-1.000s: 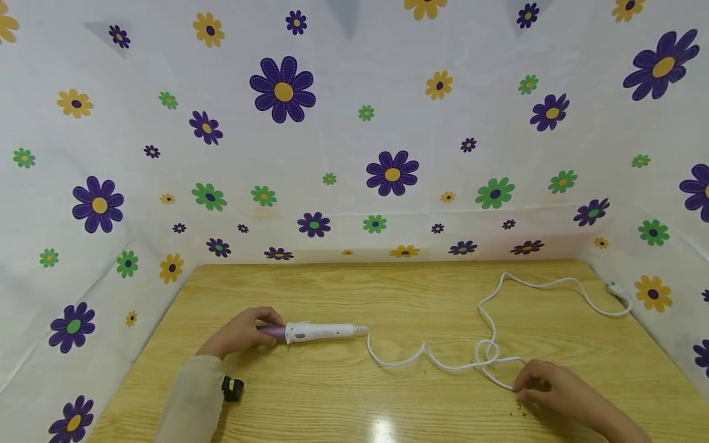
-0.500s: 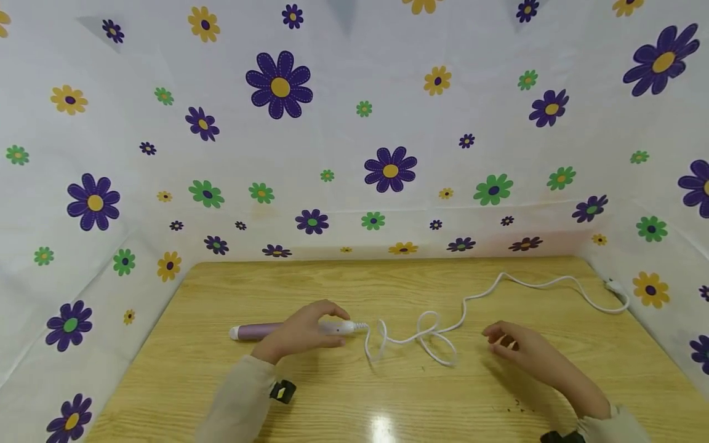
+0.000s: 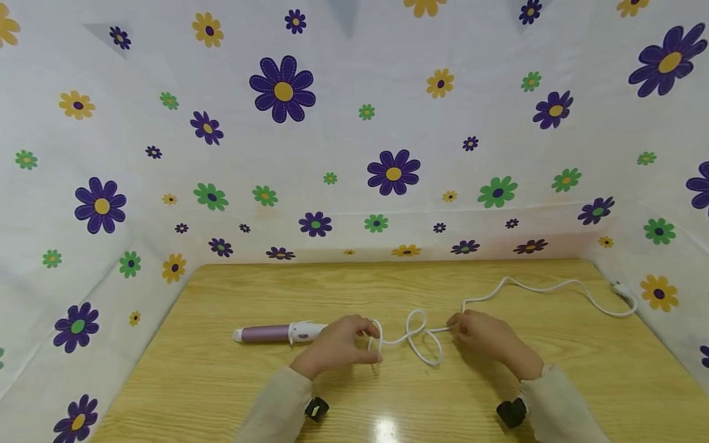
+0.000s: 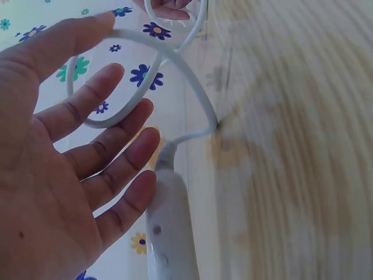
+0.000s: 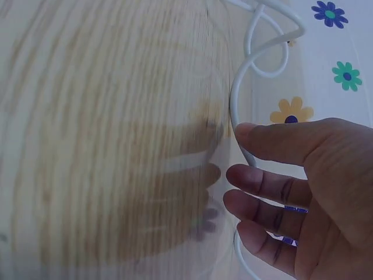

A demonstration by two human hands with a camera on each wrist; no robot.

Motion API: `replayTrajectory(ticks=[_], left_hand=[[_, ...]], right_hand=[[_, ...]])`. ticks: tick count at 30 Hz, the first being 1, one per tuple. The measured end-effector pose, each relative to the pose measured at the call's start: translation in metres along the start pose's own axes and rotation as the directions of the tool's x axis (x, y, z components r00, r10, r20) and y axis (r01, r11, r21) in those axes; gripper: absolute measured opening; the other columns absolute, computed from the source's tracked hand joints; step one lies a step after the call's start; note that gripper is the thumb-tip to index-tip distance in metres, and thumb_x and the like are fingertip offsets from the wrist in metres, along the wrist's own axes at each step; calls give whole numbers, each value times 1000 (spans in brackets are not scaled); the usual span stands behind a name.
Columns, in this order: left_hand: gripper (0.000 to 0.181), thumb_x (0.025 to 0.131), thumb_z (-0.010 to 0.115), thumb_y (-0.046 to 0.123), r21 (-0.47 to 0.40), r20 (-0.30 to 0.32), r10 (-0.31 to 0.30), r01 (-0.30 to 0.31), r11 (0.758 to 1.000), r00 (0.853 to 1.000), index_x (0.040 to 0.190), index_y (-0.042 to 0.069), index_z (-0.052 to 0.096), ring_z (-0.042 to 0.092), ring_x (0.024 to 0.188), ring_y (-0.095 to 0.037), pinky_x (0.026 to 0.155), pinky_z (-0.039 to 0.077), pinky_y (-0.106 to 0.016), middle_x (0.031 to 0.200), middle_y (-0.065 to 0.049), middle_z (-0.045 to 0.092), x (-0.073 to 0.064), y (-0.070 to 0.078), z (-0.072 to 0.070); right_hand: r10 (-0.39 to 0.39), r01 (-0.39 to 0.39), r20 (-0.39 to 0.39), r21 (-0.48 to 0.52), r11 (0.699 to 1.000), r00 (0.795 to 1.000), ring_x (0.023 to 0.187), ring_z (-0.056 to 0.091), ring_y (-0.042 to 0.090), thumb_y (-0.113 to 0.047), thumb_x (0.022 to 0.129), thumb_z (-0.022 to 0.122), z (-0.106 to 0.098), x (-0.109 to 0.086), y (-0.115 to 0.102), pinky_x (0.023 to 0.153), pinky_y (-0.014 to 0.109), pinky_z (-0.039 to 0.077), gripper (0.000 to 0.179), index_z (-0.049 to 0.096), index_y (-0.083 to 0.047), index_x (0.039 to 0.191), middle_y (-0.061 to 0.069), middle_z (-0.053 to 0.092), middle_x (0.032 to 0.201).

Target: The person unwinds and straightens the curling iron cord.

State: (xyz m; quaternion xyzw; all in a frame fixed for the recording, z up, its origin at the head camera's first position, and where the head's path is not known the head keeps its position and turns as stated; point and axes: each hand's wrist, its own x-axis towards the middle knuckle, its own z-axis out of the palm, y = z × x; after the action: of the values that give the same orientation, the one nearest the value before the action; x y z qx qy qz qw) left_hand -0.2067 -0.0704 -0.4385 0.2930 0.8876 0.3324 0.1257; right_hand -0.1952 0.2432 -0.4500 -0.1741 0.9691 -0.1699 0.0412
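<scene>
A curling iron [image 3: 264,333] with a purple barrel and white handle lies on the wooden table, its barrel end to the left. My left hand [image 3: 338,344] hides part of the handle in the head view. Its fingers are spread around a loop of the white cord [image 4: 192,76], the thumb touching it in the left wrist view. To the right, my right hand [image 3: 490,337] reaches the cord beyond a loose knot-like loop. In the right wrist view, its thumb tip touches the cord [image 5: 235,99], with a gap between thumb and index finger.
The cord runs on to a white plug [image 3: 620,289] near the table's right edge. White cloth [image 3: 332,141] with printed flowers encloses the back and sides of the table [image 3: 194,394]. Black wrist cameras [image 3: 511,413] sit below both hands.
My left hand has moved right from the barrel, past the handle, to the cord. The right hand released the cord, then came left and touches it again. The cord's loops have shifted left.
</scene>
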Motion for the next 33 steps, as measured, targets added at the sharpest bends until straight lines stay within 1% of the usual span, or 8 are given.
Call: replayTrajectory(ticks=[6,10,13,17,20,27,30,33], left_hand=[[17,83,73,29,36,28,29,-30,999,999,99,23,68,59,98,-20,77,46,-27,103,0,67,8,7,8],[9,87,70,25,21,28,42,-43,999,999,95,21,69,59,95,-20,71,45,-25,102,1,66,12,5,13],[6,88,69,24,58,-19,48,-47,997,999,92,20,70,59,91,-18,67,43,-24,99,3,66,13,-2,16],[2,87,69,21,142,-117,50,-33,989,992,87,19,69,59,82,-11,66,43,-23,95,5,66,17,-15,15],[4,87,68,21,163,-155,38,-13,987,987,86,17,68,56,76,-7,64,43,-23,91,5,66,18,-23,11],[8,91,65,22,165,-142,-58,81,983,988,91,18,72,49,58,-7,50,35,-24,80,6,66,12,-33,-7],[9,90,66,21,216,-165,-80,115,970,983,92,19,74,51,58,-7,50,35,-25,84,4,70,7,-37,-16],[9,87,69,20,262,-184,-100,147,954,978,92,19,76,58,64,-8,52,38,-25,88,3,74,0,-41,-22]], right_hand=[[35,-37,-24,-110,993,999,70,61,12,-20,86,69,-3,-10,4,58,31,48,6,68,-15,90,0,69,84],[71,-72,-14,-160,984,997,64,55,7,-26,82,74,-6,-25,14,53,29,43,11,64,-22,81,-6,66,77],[81,-80,3,-159,984,997,63,52,5,-26,81,75,-8,-38,22,54,28,42,13,62,-23,79,-9,63,75],[92,-87,29,-134,987,995,62,50,2,-27,81,74,-12,-55,32,54,26,41,13,62,-24,77,-12,61,73],[89,-82,62,-101,991,994,62,46,-1,-28,82,73,-16,-66,38,55,24,39,13,62,-25,76,-14,58,72],[84,-83,90,-19,996,992,64,43,-4,-30,83,72,-26,-89,56,57,23,39,13,61,-24,78,-15,56,72],[100,-98,89,-25,995,991,64,44,-5,-30,83,71,-29,-94,64,57,23,39,13,61,-24,79,-16,57,72],[135,-132,80,-45,990,988,64,44,-4,-31,83,71,-31,-98,71,57,24,39,13,61,-25,78,-15,57,72]])
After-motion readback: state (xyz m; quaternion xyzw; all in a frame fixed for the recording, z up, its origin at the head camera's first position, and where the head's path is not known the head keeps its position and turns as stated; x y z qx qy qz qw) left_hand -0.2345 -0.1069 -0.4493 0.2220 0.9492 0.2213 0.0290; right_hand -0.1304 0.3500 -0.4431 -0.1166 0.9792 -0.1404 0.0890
